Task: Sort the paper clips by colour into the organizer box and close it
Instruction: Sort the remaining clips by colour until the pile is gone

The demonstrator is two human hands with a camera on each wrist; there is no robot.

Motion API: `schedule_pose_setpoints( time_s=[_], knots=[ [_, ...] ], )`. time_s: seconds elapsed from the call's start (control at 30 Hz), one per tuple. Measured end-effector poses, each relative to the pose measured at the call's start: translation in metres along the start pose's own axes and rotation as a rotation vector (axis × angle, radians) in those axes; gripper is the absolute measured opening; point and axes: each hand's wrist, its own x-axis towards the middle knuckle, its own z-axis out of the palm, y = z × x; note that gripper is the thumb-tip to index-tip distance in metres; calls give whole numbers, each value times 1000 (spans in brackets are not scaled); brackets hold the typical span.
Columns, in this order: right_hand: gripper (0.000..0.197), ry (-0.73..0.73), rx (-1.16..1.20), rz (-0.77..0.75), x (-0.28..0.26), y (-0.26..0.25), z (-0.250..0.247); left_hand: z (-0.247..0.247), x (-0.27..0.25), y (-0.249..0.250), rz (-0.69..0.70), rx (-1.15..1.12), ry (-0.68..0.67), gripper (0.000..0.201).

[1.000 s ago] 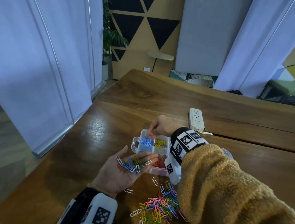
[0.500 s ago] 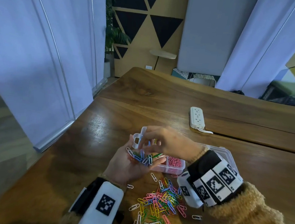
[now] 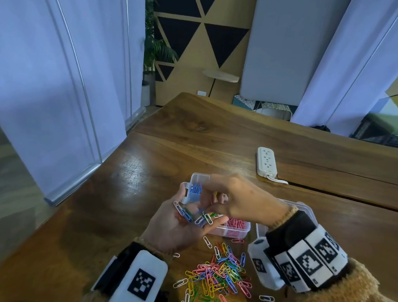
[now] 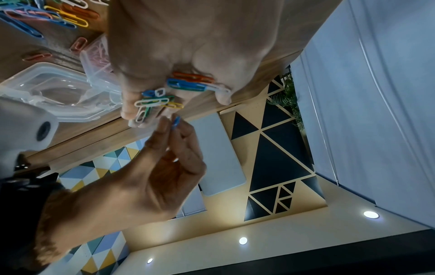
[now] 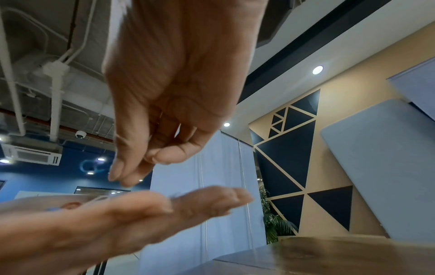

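Note:
My left hand (image 3: 186, 224) lies palm up in front of the clear organizer box (image 3: 234, 233), fingers relaxed, carrying several mixed paper clips (image 3: 188, 215). My right hand (image 3: 212, 206) hovers just above that palm. In the left wrist view its thumb and forefinger pinch one blue paper clip (image 4: 176, 121) a little beyond the left hand's fingers (image 4: 128, 111). The box shows blue clips (image 3: 196, 189) at its far left and pink clips (image 3: 236, 224) at its near side; my hands hide the other compartments. A loose multicoloured clip pile (image 3: 218, 273) lies on the table near me.
The box's clear lid (image 3: 307, 206) lies open to the right, behind my right wrist. A white power strip (image 3: 265, 161) with its cable sits farther back on the wooden table (image 3: 141, 194). The table's left edge drops off beside a white curtain.
My right hand came back from the box's far compartments to above my left palm and now pinches a blue clip. The left hand stayed palm up with its clips.

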Motion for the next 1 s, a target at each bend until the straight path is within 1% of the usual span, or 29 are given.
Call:
schedule_pose_setpoints(
  time_s=[0.13, 0.27, 0.33, 0.57, 0.6, 0.67, 0.73, 0.83, 0.9, 1.0],
  knots=[
    [4, -25, 16, -45, -14, -2, 9, 2, 2, 1, -27, 19, 33, 71],
    [5, -6, 23, -89, -19, 1, 15, 5, 0, -1, -53, 42, 44, 71],
    [5, -7, 23, -106, -19, 2, 16, 6, -2, -1, -58, 73, 49, 67],
    [4, 14, 71, -70, -20, 2, 22, 0, 3, -4, -30, 78, -7, 60],
    [5, 37, 116, -41, -21, 2, 24, -2, 5, -4, -39, 81, -15, 63],
    [11, 99, 272, 80, -23, 2, 23, -5, 7, -4, -54, 72, -7, 67],
    [22, 156, 434, 229, -22, 1, 22, -3, 9, -6, -31, 22, 15, 63],
    [21, 232, 579, 359, -17, -2, 22, 3, 9, -10, 23, -4, 37, 57],
    [23, 250, 545, 408, -13, -3, 25, 4, 10, -12, 58, 18, 49, 53],
    [23, 222, 428, 470, -8, -8, 29, 4, 12, -14, 76, 11, 52, 50]
  ],
)
